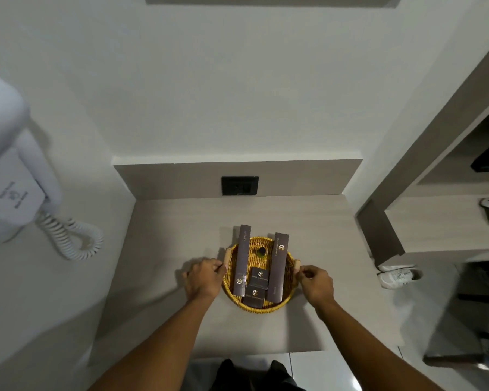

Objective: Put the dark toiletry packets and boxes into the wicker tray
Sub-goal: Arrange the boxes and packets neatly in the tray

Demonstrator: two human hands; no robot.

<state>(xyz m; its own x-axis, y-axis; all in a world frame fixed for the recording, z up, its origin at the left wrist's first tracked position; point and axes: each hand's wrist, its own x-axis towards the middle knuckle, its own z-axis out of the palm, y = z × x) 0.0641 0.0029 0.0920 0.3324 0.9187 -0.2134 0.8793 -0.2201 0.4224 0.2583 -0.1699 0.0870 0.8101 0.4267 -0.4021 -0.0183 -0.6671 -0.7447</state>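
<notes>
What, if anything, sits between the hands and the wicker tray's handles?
Nothing visible. The left hand is at the left handle and the right hand at the right handle of the wicker tray. The dark packets already lie inside.

The place looked like a hotel room, for a wall-mounted hair dryer [14,176] with a coiled cord hung beside a small worktop [181,232] carrying a wicker tray [266,307] of matching branded toiletry boxes [259,276].
</notes>
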